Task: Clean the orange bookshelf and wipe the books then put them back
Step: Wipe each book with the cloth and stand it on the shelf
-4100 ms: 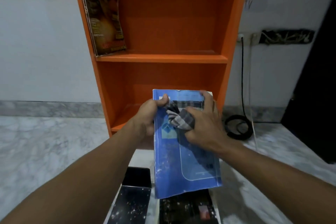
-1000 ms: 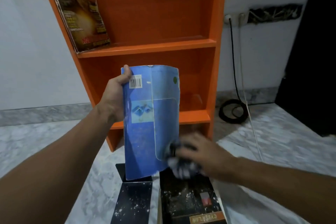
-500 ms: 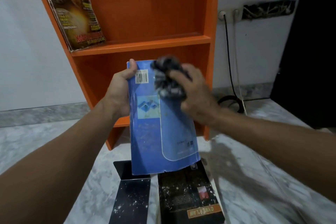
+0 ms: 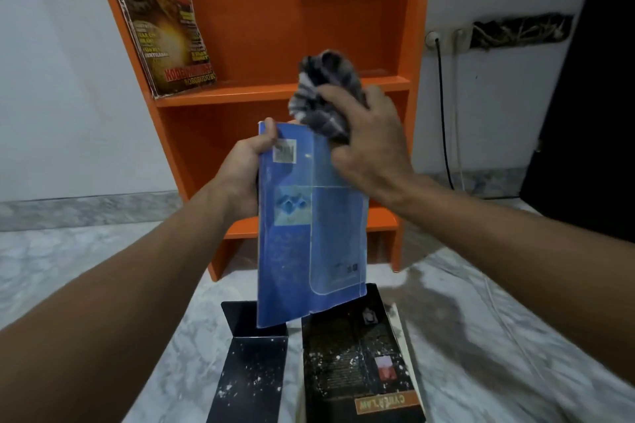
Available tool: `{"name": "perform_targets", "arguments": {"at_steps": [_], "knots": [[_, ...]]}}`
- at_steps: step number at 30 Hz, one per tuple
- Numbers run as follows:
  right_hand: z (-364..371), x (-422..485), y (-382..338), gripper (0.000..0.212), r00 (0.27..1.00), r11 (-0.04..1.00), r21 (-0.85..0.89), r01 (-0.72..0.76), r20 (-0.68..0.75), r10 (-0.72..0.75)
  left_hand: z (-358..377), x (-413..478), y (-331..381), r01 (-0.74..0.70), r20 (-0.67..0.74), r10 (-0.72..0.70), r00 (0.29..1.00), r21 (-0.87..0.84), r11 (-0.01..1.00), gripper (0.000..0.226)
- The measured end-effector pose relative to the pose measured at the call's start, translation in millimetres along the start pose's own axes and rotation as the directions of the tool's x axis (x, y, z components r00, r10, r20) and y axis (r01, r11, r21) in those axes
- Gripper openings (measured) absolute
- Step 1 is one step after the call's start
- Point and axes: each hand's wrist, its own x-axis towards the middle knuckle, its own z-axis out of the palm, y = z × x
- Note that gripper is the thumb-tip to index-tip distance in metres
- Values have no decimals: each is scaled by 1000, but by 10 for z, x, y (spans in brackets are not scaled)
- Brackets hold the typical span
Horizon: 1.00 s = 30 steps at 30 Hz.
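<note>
Here the left hand (image 4: 245,168) grips the blue book (image 4: 302,244) by its upper left edge, upright before the orange bookshelf (image 4: 343,10). The right hand (image 4: 371,151) clutches a bunched checked cloth (image 4: 323,93) at its top corner. A hard swipe could bend the soft cover or twist it loose onto the black book (image 4: 357,371) and bookend (image 4: 251,364) lying below. A magazine (image 4: 161,21) leans on the upper shelf.

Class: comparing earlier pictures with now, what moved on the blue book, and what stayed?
The right hand, gripping the cloth, swept from the blue book's bottom up to its top edge. The left hand still holds the book; the magazine stays on the orange bookshelf.
</note>
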Motion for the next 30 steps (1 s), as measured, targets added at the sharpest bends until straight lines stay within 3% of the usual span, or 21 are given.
{"name": "perform_targets", "arguments": {"at_steps": [2, 4, 5, 7, 8, 9, 10, 12, 14, 15, 17, 18, 20, 21, 23, 24, 25, 27, 29, 30], "knots": [[163, -291, -157, 62, 987, 995, -7, 96, 129, -94, 102, -4, 30, -41, 13, 41, 999, -27, 999, 47], [203, -868, -244, 55, 908, 953, 94, 288, 290, -303, 123, -7, 65, -110, -40, 109, 993, -31, 993, 41], [182, -1175, -237, 47, 805, 900, 136, 413, 409, -431, 97, -9, 81, -133, -48, 131, 990, -28, 991, 39], [85, -1592, -163, 30, 477, 692, 257, 675, 563, -675, 33, -26, 117, -153, -43, 152, 987, -20, 988, 38], [16, -1671, -135, 22, 394, 635, 329, 699, 564, -726, 3, -24, 132, -158, -46, 157, 987, -11, 987, 38], [-65, -1636, -135, 18, 408, 638, 372, 674, 534, -741, -17, -16, 144, -160, -48, 159, 986, 2, 987, 39], [-122, -1536, -113, 20, 493, 664, 373, 647, 460, -739, -26, -2, 153, -159, -45, 160, 986, 17, 987, 39], [-166, -1129, -90, 28, 741, 779, 303, 548, 256, -621, -90, 10, 135, -146, -40, 147, 988, 19, 989, 40], [-117, -565, -72, 38, 945, 934, 188, 304, 65, -321, -148, 21, 97, -102, -25, 101, 995, -14, 995, 47], [-38, -320, -65, 45, 990, 980, 145, 137, 24, -142, -147, 35, 85, -80, -3, 80, 997, -26, 996, 53], [124, -122, -141, 58, 989, 987, 93, -128, 86, 120, -79, 50, 80, -81, 31, 82, 996, -39, 996, 58], [195, -211, -168, 62, 982, 989, 86, -121, 156, 106, -28, 46, 87, -96, 21, 97, 995, -51, 994, 56], [278, -678, -169, 63, 940, 988, 133, 74, 321, -113, 28, 47, 123, -148, -45, 145, 988, -68, 987, 47], [257, -991, -187, 60, 859, 964, 146, 224, 438, -266, 9, 44, 139, -173, -68, 168, 983, -72, 982, 43], [152, -1527, -154, 47, 514, 779, 262, 569, 626, -586, -69, 35, 175, -223, -108, 213, 971, -83, 971, 40], [57, -1685, -142, 37, 410, 721, 322, 614, 650, -640, -104, 35, 187, -243, -138, 228, 964, -98, 965, 40], [-13, -1725, -140, 30, 429, 745, 349, 569, 647, -631, -127, 44, 202, -256, -163, 236, 958, -113, 960, 39], [-104, -1564, -139, 25, 675, 888, 348, 299, 580, -455, -141, 53, 224, -270, -194, 245, 950, -109, 957, 37], [-157, -1205, -105, 31, 872, 947, 304, 101, 431, -232, -170, 54, 187, -268, -219, 242, 945, -97, 959, 37], [-148, -993, -109, 40, 934, 953, 301, 20, 334, -125, -152, 60, 171, -261, -220, 234, 947, -103, 960, 38]]}}
